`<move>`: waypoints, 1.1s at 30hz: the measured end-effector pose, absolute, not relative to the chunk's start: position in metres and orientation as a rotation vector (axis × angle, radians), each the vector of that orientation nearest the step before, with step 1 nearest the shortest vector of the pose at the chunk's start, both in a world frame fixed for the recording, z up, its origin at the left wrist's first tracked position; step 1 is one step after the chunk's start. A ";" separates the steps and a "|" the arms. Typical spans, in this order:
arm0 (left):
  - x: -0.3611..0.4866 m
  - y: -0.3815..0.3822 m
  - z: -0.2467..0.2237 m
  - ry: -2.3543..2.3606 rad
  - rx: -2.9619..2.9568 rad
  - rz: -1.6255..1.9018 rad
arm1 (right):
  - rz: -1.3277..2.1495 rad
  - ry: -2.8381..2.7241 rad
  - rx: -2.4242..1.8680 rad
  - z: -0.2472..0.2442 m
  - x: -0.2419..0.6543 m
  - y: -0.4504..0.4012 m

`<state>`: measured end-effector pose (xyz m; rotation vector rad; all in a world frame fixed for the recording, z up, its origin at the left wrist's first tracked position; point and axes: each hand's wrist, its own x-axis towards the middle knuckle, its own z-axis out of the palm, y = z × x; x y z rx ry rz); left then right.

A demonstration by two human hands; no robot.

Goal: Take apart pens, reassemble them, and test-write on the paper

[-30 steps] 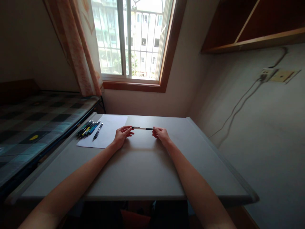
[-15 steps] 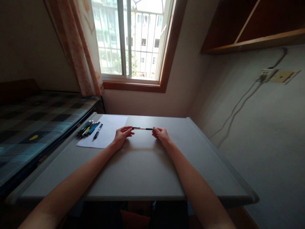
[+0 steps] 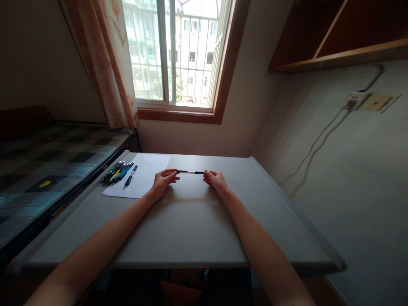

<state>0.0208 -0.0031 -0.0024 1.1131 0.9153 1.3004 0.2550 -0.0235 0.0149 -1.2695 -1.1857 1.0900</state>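
Note:
A pen (image 3: 190,172) with a pale barrel, a dark clip end and a dark grip section is held level above the table. My left hand (image 3: 163,180) pinches its clip end between thumb and fingertips. At the opposite, dark end, my right hand (image 3: 216,180) closes on it with thumb and fingers. The very ends of the pen are hidden by the fingertips. Left of my left hand, a single dark pen (image 3: 131,175) lies on a white sheet of paper (image 3: 149,165), beside a pile of several pens (image 3: 117,173).
The grey table (image 3: 191,233) stands below a barred window (image 3: 188,55). To the left are a bed (image 3: 63,153) with a checked cover and an orange curtain (image 3: 105,63). On the right wall, a cable (image 3: 314,148) hangs from a socket (image 3: 357,100), under a wooden shelf (image 3: 341,55).

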 end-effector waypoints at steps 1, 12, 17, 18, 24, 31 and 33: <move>0.021 -0.003 -0.003 0.913 1.112 1.303 | 1.090 -1.185 -1.268 0.015 0.255 -0.023; 0.022 -0.004 -0.002 0.907 1.081 1.323 | 1.099 -1.171 -1.259 0.016 0.254 -0.024; 0.022 -0.004 -0.002 0.901 1.076 1.316 | 1.095 -1.174 -1.267 0.017 0.254 -0.025; 0.022 -0.004 -0.002 0.900 1.077 1.312 | 1.096 -1.177 -1.263 0.017 0.254 -0.025; 0.021 -0.003 -0.002 0.898 1.088 1.295 | 1.102 -1.190 -1.255 0.015 0.255 -0.024; 0.021 -0.003 -0.002 0.892 1.090 1.305 | 1.104 -1.197 -1.246 0.015 0.254 -0.023; 0.021 -0.003 -0.002 0.897 1.091 1.304 | 1.099 -1.200 -1.250 0.015 0.254 -0.023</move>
